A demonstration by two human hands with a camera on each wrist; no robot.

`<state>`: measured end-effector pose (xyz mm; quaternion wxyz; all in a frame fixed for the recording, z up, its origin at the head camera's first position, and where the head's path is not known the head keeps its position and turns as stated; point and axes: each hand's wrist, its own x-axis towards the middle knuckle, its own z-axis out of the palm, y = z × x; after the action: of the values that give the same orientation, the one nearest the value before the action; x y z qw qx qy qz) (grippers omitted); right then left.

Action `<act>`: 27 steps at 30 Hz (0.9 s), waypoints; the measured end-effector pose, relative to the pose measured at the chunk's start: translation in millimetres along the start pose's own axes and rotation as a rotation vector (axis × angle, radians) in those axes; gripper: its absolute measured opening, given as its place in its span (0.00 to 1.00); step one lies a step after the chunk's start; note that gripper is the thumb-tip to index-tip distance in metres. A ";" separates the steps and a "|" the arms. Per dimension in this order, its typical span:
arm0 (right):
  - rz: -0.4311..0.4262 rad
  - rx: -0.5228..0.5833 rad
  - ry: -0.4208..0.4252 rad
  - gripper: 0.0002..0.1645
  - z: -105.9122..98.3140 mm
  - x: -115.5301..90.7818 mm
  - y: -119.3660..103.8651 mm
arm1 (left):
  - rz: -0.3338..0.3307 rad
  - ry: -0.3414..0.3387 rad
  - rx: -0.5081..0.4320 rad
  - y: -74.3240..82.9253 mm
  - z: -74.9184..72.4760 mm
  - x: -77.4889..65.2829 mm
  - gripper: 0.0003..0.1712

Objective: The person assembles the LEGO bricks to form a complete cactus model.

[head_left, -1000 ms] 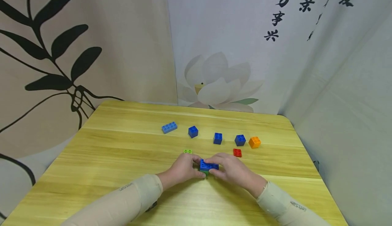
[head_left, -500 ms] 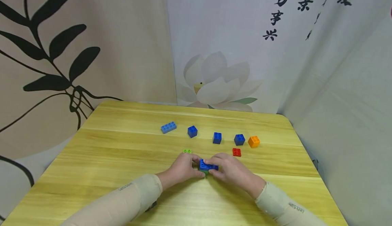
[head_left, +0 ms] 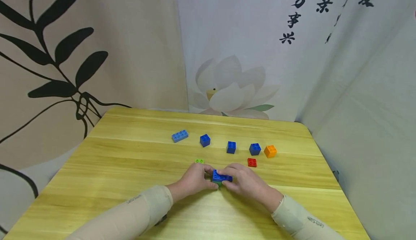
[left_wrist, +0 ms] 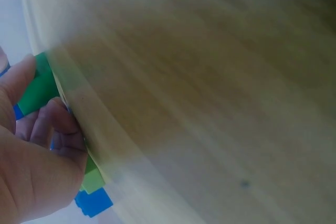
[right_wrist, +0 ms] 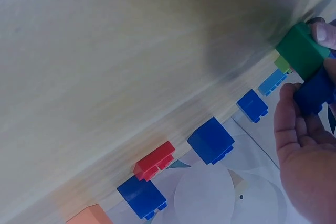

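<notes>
Near the middle of the table, a blue toy building brick (head_left: 221, 177) sits on top of a green brick (right_wrist: 300, 51). My left hand (head_left: 194, 178) holds the green brick from the left, thumb on the near side, and the left wrist view shows the green brick (left_wrist: 41, 88) between thumb and fingers. From the right, my right hand (head_left: 245, 180) pinches the blue brick, its fingers covering part of the top. In the right wrist view the blue brick (right_wrist: 313, 94) overhangs one end of the green one. Whether the two are pressed fully together I cannot tell.
Just beyond my left hand lies a lime-green brick (head_left: 199, 161), partly hidden. Farther back stand a light blue long brick (head_left: 180, 136), several small blue bricks (head_left: 231, 147) and an orange brick (head_left: 270, 151). A red brick (head_left: 251, 162) lies beyond my right hand. Curtains border the wooden table (head_left: 130, 142).
</notes>
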<state>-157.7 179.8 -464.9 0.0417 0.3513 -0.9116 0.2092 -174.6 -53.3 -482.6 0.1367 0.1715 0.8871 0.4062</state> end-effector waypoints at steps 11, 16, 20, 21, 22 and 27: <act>0.026 0.030 -0.015 0.23 1.1 -1.4 -0.3 | -0.004 0.000 0.007 -0.7 1.6 0.0 0.20; 0.025 0.040 0.001 0.23 2.9 -3.4 1.2 | -0.002 -0.003 0.003 -2.4 2.0 0.2 0.20; 0.038 0.063 0.008 0.25 4.4 -4.2 2.9 | -0.005 -0.002 0.000 -3.4 2.7 1.2 0.21; 0.055 0.079 0.004 0.27 4.7 -4.1 3.1 | -0.010 -0.001 -0.002 -3.5 2.9 1.3 0.21; 0.079 0.098 -0.002 0.28 4.6 -3.8 3.0 | -0.015 -0.001 -0.004 -3.4 2.9 1.4 0.21; 0.189 0.179 -0.039 0.34 5.6 -3.0 4.1 | -0.033 0.001 -0.008 -2.1 3.0 1.3 0.21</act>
<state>-157.7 182.1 -472.1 -0.0276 0.2700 -0.9190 0.2859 -175.0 -52.0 -486.2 0.1438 0.1561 0.8882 0.4076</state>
